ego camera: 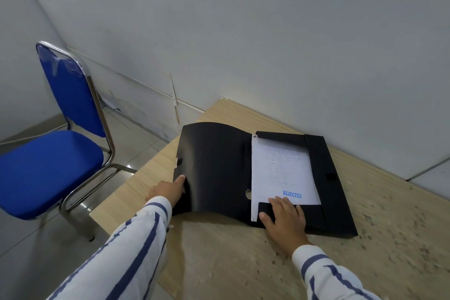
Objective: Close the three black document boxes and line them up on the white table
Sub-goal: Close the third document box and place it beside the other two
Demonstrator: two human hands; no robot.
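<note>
One black document box (pixel 321 161) lies open on a light wooden table (pixel 243 263) near the wall. Its lid flap (pixel 214 165) is spread out to the left and curves upward. Inside lies a white sheet (pixel 280 168) stamped "REJECTED" in blue. My left hand (pixel 168 191) grips the lid's lower left edge, thumb on top. My right hand (pixel 285 219) rests flat on the box's near inner flap and the bottom of the sheet, fingers spread. Only this one box is in view.
A blue padded chair (pixel 56 153) with a chrome frame stands on the tiled floor left of the table. A grey wall (pixel 267 31) runs right behind the box. The table's right part is speckled with dark marks.
</note>
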